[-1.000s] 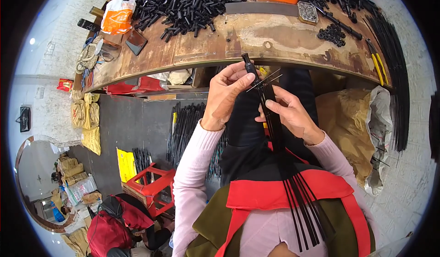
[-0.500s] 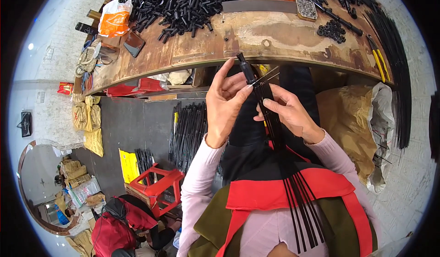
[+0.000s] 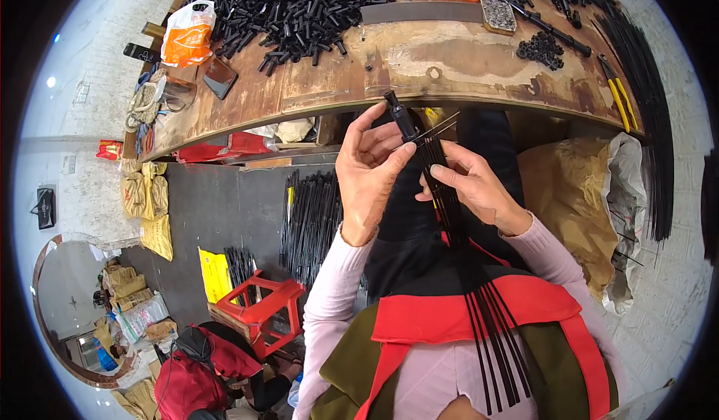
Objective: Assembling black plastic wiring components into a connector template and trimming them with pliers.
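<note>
Blk rod bundle point(image 3: 448, 210), long axis diag., fitting point(image 3: 402, 119) at far-L end.

Bright, fairly even light fell on the brown, stained wooden worktop point(image 3: 314, 86); the dark grey flat surface point(image 3: 225, 203) below it was dimmer; a small round white spot of glare point(image 3: 52, 82) shone at far left; the centre looked sharp; fisheye distortion bowed edges toward a black, blue-fringed rim.
</note>
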Demonstrator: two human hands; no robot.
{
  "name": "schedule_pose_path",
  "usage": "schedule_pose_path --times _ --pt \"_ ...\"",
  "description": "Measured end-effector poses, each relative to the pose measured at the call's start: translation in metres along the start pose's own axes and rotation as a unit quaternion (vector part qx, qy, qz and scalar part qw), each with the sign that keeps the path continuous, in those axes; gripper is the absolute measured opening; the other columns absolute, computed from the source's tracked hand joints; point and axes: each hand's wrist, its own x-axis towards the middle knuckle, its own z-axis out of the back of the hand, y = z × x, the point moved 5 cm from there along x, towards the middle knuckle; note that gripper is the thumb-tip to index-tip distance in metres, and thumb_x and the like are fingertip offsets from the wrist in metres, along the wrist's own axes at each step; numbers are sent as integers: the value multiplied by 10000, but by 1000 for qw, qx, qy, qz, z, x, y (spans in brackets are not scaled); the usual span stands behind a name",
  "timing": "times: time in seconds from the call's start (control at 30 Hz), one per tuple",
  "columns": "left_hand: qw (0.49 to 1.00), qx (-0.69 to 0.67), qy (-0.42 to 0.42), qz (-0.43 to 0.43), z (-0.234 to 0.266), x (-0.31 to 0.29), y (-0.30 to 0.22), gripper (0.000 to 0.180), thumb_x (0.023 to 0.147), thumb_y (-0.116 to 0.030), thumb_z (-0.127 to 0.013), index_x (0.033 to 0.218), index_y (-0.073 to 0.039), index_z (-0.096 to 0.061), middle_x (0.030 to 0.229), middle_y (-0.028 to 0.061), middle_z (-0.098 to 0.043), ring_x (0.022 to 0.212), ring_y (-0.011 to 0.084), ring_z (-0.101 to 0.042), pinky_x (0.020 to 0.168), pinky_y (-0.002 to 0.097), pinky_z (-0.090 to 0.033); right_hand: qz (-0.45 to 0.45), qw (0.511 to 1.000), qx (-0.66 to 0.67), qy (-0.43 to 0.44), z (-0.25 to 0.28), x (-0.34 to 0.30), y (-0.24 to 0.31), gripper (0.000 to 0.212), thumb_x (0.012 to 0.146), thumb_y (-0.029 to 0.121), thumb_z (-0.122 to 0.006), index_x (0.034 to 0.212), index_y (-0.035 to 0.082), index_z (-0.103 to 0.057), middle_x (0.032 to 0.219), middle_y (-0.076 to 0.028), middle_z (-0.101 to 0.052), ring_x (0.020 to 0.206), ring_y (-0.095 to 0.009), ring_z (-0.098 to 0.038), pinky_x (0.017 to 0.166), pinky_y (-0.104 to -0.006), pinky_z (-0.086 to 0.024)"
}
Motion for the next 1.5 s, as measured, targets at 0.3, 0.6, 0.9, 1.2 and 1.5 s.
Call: schedule_pose_path --times 0.3,0.6,0.9,1.2,1.5 --pt "961 -199 165 93 10 26 29 778 801 41 -738 1463 9 -330 1179 188 -649 1100 254 -641 982 356 -498 -26 996 64 47 3 6 -5 328 988 125 -563 1286 -1 -507 986 -69 -616 908 -160 -628 886 -443 -567" --pt "990 -43 104 86 1 6 9 312 851 6 -708 1154 16 -631 1137 80 -651 996 139 -633 905 289 -523 57 998 1 16 -4 0 15 328 996 110 -536 1298 -13 -500 1031 -77 -611 927 -163 -623 873 -416 -568" --pt "996 -34 80 9 -3 -9 -18 313 893 2 -641 1199 -1 -578 990 48 -631 890 104 -610 797 242 -514 179 979 -101 -16 -14 2 17 303 972 68 -569 1257 29 -474 1028 -46 -612 959 -83 -560 869 -254 -462" --pt "988 -85 115 59 -9 9 -19 330 947 1 -548 1276 -5 -522 1148 63 -618 1001 144 -615 877 277 -507 156 983 -89 27 -6 19 29 196 939 19 -591 1127 29 -540 1029 -10 -610 968 -60 -541 868 -240 -443" --pt "981 -83 143 102 -14 30 -10 328 933 -14 -573 1258 -7 -526 1085 59 -645 936 149 -637 803 273 -524 97 994 33 35 9 30 21 169 944 1 -569 1112 15 -561 1018 -6 -615 936 -64 -556 836 -221 -453"
